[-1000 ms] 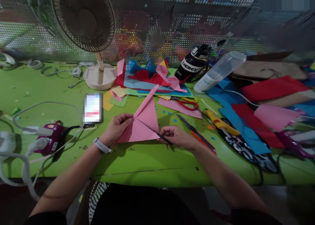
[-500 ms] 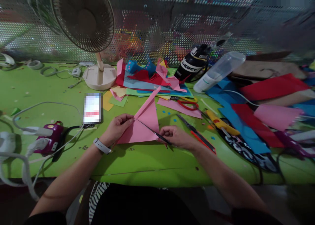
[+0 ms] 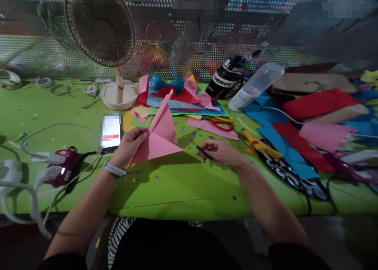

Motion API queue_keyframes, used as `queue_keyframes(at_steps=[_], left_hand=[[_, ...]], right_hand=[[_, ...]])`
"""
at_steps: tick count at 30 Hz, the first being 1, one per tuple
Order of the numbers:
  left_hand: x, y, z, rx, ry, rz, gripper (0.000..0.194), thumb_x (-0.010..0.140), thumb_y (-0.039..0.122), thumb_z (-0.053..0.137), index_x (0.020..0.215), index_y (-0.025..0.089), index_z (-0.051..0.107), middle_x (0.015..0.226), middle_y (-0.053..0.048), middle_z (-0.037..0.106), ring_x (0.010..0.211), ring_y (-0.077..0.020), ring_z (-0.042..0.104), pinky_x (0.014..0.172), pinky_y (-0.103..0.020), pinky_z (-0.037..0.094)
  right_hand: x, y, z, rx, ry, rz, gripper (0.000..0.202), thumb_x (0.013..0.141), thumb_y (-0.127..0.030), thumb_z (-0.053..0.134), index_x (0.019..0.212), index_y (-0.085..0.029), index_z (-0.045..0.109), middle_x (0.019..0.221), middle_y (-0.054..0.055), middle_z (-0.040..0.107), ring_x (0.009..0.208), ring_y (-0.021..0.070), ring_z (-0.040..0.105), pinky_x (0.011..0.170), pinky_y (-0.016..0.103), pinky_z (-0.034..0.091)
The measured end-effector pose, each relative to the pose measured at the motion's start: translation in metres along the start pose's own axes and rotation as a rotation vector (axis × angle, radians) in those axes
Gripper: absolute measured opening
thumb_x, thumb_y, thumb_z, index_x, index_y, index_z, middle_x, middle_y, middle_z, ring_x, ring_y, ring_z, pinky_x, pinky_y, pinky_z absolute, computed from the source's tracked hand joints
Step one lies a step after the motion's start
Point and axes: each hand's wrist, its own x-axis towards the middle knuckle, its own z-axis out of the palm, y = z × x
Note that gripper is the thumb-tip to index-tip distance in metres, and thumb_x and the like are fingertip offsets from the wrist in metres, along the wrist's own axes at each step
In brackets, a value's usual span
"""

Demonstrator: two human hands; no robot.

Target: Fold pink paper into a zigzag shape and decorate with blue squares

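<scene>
Where I see the paper [image 3: 153, 148]: over the table [image 3: 183, 191], pinched in the left hand [image 3: 132, 141].
Right hand [image 3: 217, 152]: closed round a dark tool [image 3: 204, 151], tip near the paper.
Cut: seemingly made, two points spread; I judge them joined beside the left fingers, that part uncut.

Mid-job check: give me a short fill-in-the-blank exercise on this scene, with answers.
1. The left hand holds ____ paper.
2. The right hand holds a thin dark tool over the ____ table.
3. A pale watch is on the ____ wrist.
4. The black bottle bears the word ____.

Missing words: pink; green; left; ENERGY.
</scene>
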Motion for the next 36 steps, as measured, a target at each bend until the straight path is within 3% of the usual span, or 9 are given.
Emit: queue_keyframes(at_steps=[3,6,11,15,26,28,31,34,36], left_hand=[[-0.001,0.007,-0.004,0.022,-0.049,-0.024,0.034,0.072,0.044,0.076,0.094,0.019,0.068,0.083,-0.002,0.069,0.071,-0.0130,0.059,0.065,-0.025,0.047],[-0.004,0.012,-0.007,0.071,-0.128,-0.030,0.030,0.074,0.042,0.074,0.094,0.020,0.069,0.085,-0.002,0.069,0.071,-0.0134,0.060,0.064,-0.025,0.047],[-0.007,0.015,-0.014,0.309,-0.391,0.026,0.025,0.079,0.043,0.069,0.092,0.022,0.073,0.089,-0.005,0.072,0.076,-0.0158,0.061,0.067,-0.026,0.047],[-0.003,0.010,-0.012,0.515,-0.517,0.108,0.021,0.080,0.039,0.064,0.091,0.024,0.075,0.089,-0.005,0.073,0.077,-0.0178,0.062,0.066,-0.026,0.045],[0.003,0.000,-0.010,0.496,-0.456,0.136,0.016,0.073,0.032,0.069,0.085,0.023,0.076,0.083,-0.006,0.074,0.069,-0.0177,0.064,0.059,-0.027,0.046],[0.003,-0.001,-0.012,0.478,-0.449,0.105,0.019,0.073,0.035,0.069,0.087,0.023,0.076,0.084,-0.006,0.074,0.067,-0.0177,0.063,0.058,-0.027,0.046],[0.004,-0.002,-0.014,0.442,-0.437,0.064,0.023,0.074,0.039,0.068,0.089,0.023,0.075,0.085,-0.006,0.073,0.067,-0.0167,0.062,0.059,-0.027,0.046],[0.005,-0.003,-0.015,0.401,-0.451,0.017,0.025,0.076,0.041,0.068,0.091,0.021,0.073,0.087,-0.007,0.073,0.069,-0.0164,0.062,0.062,-0.028,0.047],[0.005,-0.004,-0.014,0.397,-0.484,0.002,0.028,0.077,0.042,0.066,0.093,0.021,0.072,0.089,-0.008,0.073,0.071,-0.0167,0.062,0.064,-0.028,0.048]], right_hand=[[0.006,0.007,-0.006,-0.270,0.318,-0.059,0.033,0.068,-0.051,0.072,0.078,-0.020,0.066,0.072,0.004,0.069,0.063,0.0173,0.059,0.053,0.027,0.037],[0.011,0.009,-0.004,-0.531,0.467,-0.068,0.026,0.072,-0.044,0.069,0.085,-0.021,0.071,0.078,0.004,0.070,0.071,0.0213,0.062,0.059,0.029,0.039],[0.014,0.009,0.006,-0.705,0.490,-0.147,0.027,0.076,-0.043,0.067,0.091,-0.022,0.074,0.098,0.007,0.070,0.080,0.0217,0.063,0.063,0.029,0.041],[0.018,0.009,0.010,-0.796,0.507,-0.137,0.021,0.077,-0.039,0.063,0.083,-0.022,0.074,0.088,0.007,0.070,0.078,0.0214,0.062,0.060,0.028,0.036],[0.024,0.011,0.004,-0.691,0.508,-0.084,0.026,0.082,-0.034,0.059,0.102,-0.021,0.071,0.080,0.004,0.073,0.074,0.0219,0.066,0.063,0.029,0.042],[0.016,0.012,0.000,-0.686,0.693,-0.206,0.030,0.087,-0.033,0.054,0.108,-0.019,0.069,0.085,0.007,0.072,0.077,0.0229,0.066,0.070,0.033,0.047],[0.002,0.010,0.001,-0.809,0.896,-0.627,0.036,0.089,-0.029,0.050,0.120,-0.017,0.063,0.102,0.012,0.070,0.094,0.0249,0.065,0.089,0.039,0.048],[-0.005,0.004,0.017,-1.052,0.650,-1.069,0.042,0.086,-0.023,0.058,0.127,-0.021,0.057,0.126,0.012,0.062,0.122,0.0273,0.054,0.104,0.043,0.041],[-0.005,0.001,0.033,-1.172,0.513,-1.213,0.047,0.087,-0.016,0.058,0.132,-0.026,0.052,0.137,0.008,0.055,0.134,0.0255,0.043,0.109,0.045,0.037]])
